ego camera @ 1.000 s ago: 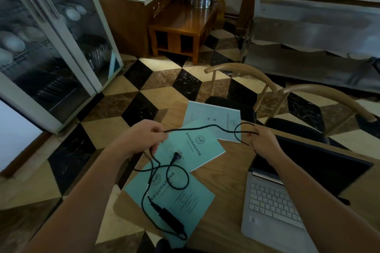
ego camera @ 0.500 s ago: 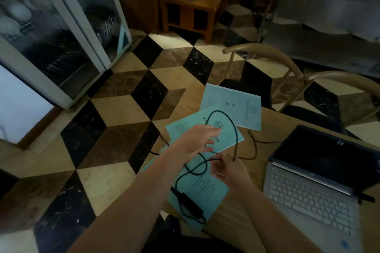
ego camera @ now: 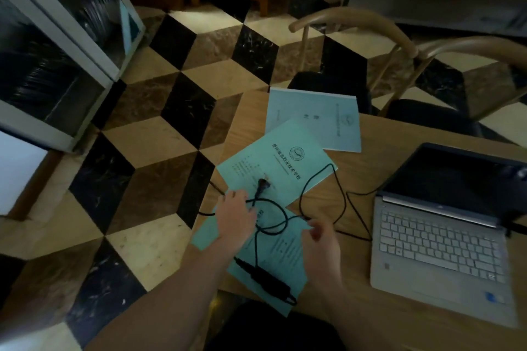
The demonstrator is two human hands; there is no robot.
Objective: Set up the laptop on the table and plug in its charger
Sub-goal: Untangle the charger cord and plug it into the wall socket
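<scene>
The laptop (ego camera: pixel 445 239) sits open on the right part of the wooden surface (ego camera: pixel 356 168), its dark screen tilted back and its pale keyboard facing the person. A black cable (ego camera: pixel 340 194) runs from the laptop's left rear corner across the bare wood, bends in a sharp angle, and loops over the booklets toward the hands.

Three pale green booklets lie fanned near the surface's left edge: the far booklet (ego camera: pixel 316 120) lies flat near the back edge, the middle booklet (ego camera: pixel 273 165) overlaps its near corner, and the near booklet (ego camera: pixel 282 253) lies under the hands and partly under the middle one. The plug (ego camera: pixel 261 184) rests on the middle booklet, prongs pointing away from the person. The charger's black brick (ego camera: pixel 269 282) lies on the near booklet, slanted toward the near edge.

The left hand (ego camera: pixel 235 218) rests over the cable loops just beside the plug, fingers extended and lightly spread, fingertips touching the cable; whether it grips the cable I cannot tell. The right hand (ego camera: pixel 320 245) hovers over the near booklet close to the cable, thumb and forefinger brought close together; it is blurred, and I cannot tell whether they pinch the cable.

Beyond the surface stand two wooden chairs (ego camera: pixel 353 25) with dark seats on a floor (ego camera: pixel 159 128) of black, brown and cream tiles. A glass-fronted cabinet (ego camera: pixel 57 45) holding stacked dishes stands at the left.
</scene>
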